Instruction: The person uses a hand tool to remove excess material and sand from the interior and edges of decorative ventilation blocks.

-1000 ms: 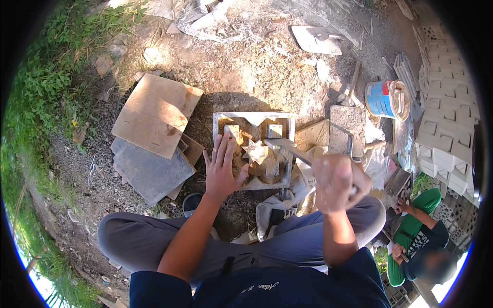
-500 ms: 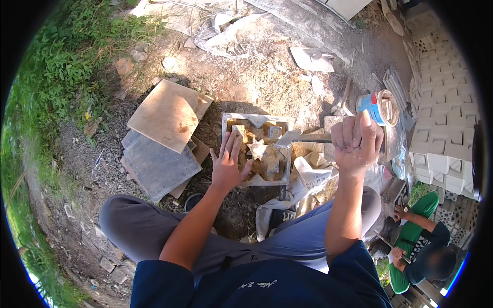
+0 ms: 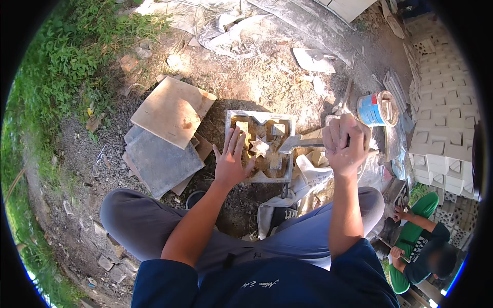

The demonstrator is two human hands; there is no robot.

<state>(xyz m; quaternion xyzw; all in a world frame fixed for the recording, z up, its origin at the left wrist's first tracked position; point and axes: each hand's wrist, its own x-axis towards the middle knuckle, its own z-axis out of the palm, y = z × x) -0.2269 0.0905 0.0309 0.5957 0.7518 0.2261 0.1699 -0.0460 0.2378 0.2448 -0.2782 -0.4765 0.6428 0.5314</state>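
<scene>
A square metal block mould (image 3: 260, 149) lies flat on the bare dirt just in front of the squatting person's knees. Its pale frame holds sandy mix around a star-shaped core in the middle and smaller shaped inserts toward the corners. The left hand (image 3: 232, 163) lies palm down on the mould's near left part, fingers spread and open, gripping nothing, forearm reaching straight forward from the knee. The right hand (image 3: 345, 145) is raised to the right of the mould, fist closed tight round the handle of a trowel (image 3: 297, 143), whose flat blade points left and reaches over the mould's right edge. Left of the mould lies a stack of square boards (image 3: 167, 133), tan on grey. A blue-and-white paint tin (image 3: 376, 109) stands beyond the right hand, with pale cast blocks (image 3: 444, 123) stacked farther right.
</scene>
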